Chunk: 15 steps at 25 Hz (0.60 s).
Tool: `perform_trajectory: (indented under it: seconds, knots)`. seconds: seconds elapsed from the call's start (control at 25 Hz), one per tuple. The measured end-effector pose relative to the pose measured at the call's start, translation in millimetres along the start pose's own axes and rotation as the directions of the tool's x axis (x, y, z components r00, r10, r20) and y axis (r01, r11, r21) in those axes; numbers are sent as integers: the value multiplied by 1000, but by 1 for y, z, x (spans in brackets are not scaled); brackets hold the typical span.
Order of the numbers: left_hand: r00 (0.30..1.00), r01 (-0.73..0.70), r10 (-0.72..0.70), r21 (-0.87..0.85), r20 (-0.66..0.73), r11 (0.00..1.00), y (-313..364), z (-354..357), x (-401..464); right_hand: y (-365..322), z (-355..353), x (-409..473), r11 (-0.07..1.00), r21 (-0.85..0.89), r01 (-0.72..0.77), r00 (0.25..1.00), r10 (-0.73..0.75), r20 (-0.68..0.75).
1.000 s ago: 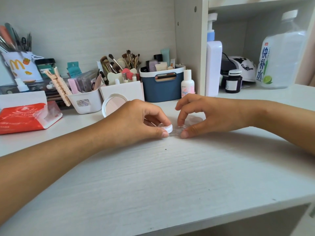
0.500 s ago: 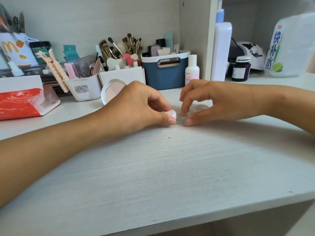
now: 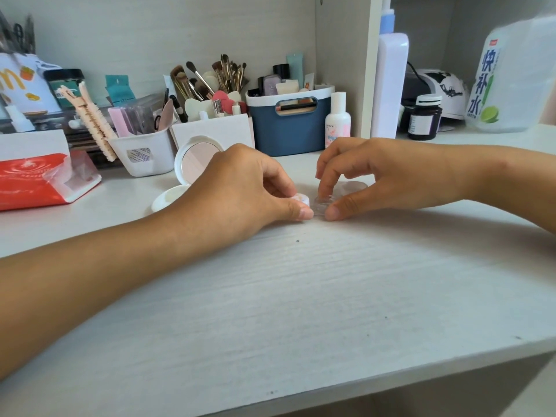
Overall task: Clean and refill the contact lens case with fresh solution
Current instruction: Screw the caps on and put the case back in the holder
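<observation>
Fingers of both hands pinch the contact lens case on the desk.

The left hand grips the case's white cap between thumb and fingertips; the right hand pinches the clear well beside it. The case sits on the desk toward its back edge, in front of the blue caddy, with an open compact just to its left.

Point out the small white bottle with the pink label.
The small white bottle with the pink label stands at the desk's back, right of the navy blue storage basket, beside the shelf's upright panel.
</observation>
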<state>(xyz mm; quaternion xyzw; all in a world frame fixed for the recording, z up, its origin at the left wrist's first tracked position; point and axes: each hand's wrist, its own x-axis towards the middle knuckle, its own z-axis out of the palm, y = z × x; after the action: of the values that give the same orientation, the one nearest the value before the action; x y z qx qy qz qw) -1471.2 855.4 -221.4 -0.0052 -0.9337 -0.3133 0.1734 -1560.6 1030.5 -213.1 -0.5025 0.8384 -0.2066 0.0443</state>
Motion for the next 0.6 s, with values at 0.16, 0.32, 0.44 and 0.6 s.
perform_trajectory:
  seconds: [0.16,0.32,0.44,0.6]
  knots:
    - [991,-1,24,-168,134,986,-4,-7,0,0,-1,0,1000,12,-5,1000,5,0]
    - [971,3,54,-237,233,971,-10,-17,1,0,-1,0,1000,20,-4,1000,4,5]
    - [964,-75,103,-122,246,990,-9,-19,1,-2,0,0,1000,29,2,1000,-3,8]
    - [967,-161,155,10,200,987,-5,-18,-1,-1,1,0,1000,31,4,1000,-4,2]
